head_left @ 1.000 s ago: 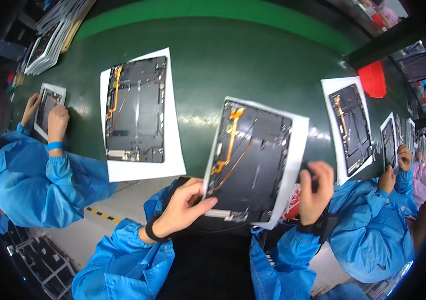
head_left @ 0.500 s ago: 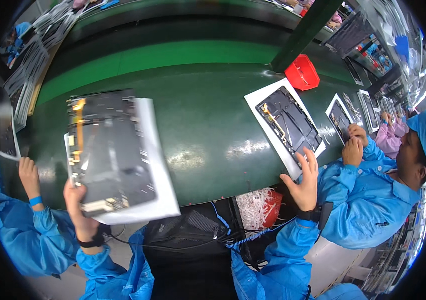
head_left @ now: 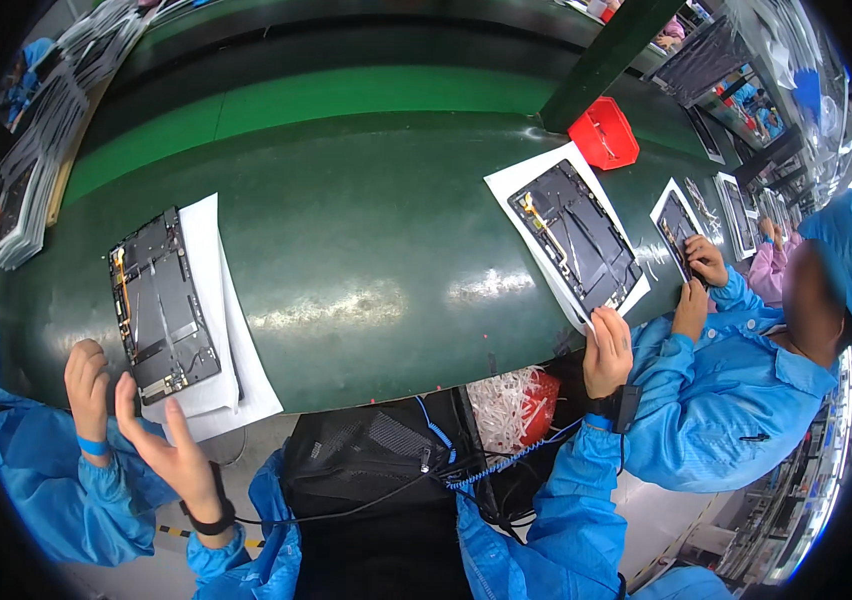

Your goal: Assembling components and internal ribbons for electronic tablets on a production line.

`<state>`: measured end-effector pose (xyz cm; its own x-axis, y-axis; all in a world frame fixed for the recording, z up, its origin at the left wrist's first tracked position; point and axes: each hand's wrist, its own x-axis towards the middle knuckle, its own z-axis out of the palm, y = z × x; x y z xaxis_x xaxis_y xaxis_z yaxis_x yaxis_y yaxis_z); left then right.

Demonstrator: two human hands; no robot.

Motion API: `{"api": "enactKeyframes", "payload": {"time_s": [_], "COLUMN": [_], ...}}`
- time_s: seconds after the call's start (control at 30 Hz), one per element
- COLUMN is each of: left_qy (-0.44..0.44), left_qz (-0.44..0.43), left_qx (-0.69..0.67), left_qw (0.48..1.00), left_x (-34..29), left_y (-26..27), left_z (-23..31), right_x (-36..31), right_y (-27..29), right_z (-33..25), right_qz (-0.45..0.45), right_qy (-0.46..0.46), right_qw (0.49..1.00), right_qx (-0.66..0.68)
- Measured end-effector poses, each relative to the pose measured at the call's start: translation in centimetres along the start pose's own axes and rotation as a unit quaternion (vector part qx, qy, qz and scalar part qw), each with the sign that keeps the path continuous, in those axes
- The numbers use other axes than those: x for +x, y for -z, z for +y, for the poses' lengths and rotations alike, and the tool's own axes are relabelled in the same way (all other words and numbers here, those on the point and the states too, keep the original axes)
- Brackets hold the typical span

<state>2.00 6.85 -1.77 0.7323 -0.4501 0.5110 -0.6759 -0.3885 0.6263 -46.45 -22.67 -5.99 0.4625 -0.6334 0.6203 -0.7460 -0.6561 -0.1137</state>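
Observation:
At the left of the bench a dark tablet housing (head_left: 161, 310) with an orange ribbon cable lies on white sheets (head_left: 246, 370). My left hand (head_left: 178, 458) is just off its near edge, fingers spread and holding nothing. To the right, a second dark housing (head_left: 576, 235), also with an orange ribbon cable and black strips inside, rests on a white sheet (head_left: 502, 184). My right hand (head_left: 608, 352) pinches the near corner of that sheet, close to the housing's lower end. The thumb is partly hidden.
A co-worker's hand (head_left: 87, 392) is beside the left housing. At right another co-worker handles a smaller-looking housing (head_left: 680, 228). A red bin (head_left: 603, 134) stands by a green post (head_left: 601, 70). Below the bench edge sits a red container of paper shreds (head_left: 541, 410).
The housing that my left hand held has come down onto the bench at the left, and that hand has let go. My right hand has closed on the right sheet's corner.

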Motion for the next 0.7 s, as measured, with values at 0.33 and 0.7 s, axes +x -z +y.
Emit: {"api": "enactKeyframes", "payload": {"time_s": [0.33,0.7], "left_qy": [0.134,0.453], "left_qz": [-0.559,-0.491], "left_qx": [-0.474,-0.576], "left_qw": [0.666,0.472], "left_x": [-4.9,-7.0], "left_y": [-8.2,-17.1], "left_z": [15.3,19.7], "right_x": [1.3,0.2], "right_y": [1.0,6.3], "right_z": [-2.9,-17.9], "right_qz": [0.084,-0.085], "right_qy": [0.013,0.039], "right_qw": [0.996,0.987], "right_qx": [-0.024,0.132]}}
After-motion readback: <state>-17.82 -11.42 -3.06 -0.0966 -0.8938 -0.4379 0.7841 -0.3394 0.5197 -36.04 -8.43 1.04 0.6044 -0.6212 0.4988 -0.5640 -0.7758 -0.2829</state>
